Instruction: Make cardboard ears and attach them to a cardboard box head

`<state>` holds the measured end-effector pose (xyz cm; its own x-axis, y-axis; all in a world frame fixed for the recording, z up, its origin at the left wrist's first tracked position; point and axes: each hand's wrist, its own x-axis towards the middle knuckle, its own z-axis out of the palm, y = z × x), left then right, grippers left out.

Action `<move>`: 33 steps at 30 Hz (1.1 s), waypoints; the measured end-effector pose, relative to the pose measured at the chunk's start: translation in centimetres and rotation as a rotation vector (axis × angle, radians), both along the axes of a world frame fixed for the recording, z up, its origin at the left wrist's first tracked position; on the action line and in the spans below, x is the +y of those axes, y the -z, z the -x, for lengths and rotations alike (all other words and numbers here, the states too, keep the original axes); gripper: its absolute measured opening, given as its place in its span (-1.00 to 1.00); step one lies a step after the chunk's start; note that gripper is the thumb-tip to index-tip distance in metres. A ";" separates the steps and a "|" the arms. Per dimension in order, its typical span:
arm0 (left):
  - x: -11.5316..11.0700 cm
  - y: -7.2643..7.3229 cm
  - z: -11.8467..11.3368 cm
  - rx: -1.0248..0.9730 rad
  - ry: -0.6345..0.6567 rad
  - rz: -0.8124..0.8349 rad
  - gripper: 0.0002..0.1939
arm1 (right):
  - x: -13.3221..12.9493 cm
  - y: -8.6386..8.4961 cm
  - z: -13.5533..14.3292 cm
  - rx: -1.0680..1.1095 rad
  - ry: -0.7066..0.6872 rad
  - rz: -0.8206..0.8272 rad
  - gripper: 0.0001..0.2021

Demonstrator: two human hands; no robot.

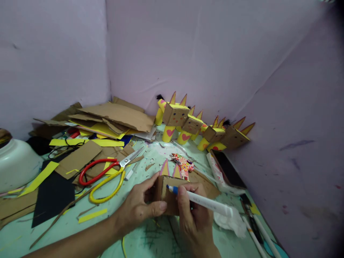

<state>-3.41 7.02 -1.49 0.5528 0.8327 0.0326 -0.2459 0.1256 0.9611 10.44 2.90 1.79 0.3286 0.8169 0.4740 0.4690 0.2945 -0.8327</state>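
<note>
A small brown cardboard box (167, 182) with two pink-edged yellow spikes on top stands in front of me. My left hand (142, 202) is closed around its left side, thumb along the front. In my right hand (195, 215) is a white marker pen (209, 203) with a blue end. Its tip meets the upper left of the box's front face, at a small dark blue mark. The right fingers also cover part of that face. Just behind the box lies a red-and-white patterned piece (183, 165).
Red-and-yellow-handled scissors (122, 168) lie left of the box, among paper and cardboard scraps. Stacked cardboard (120, 113) and several box-headed figures (176, 114) stand behind. A phone (227, 168), crumpled tissue (231, 222) and brushes (251, 218) are on the right. A white bowl (18, 165) sits left.
</note>
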 end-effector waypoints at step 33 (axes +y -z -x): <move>0.1 -0.6 -0.2 -0.069 0.039 0.012 -0.19 | -0.2 0.2 -0.1 0.037 0.006 -0.002 -0.79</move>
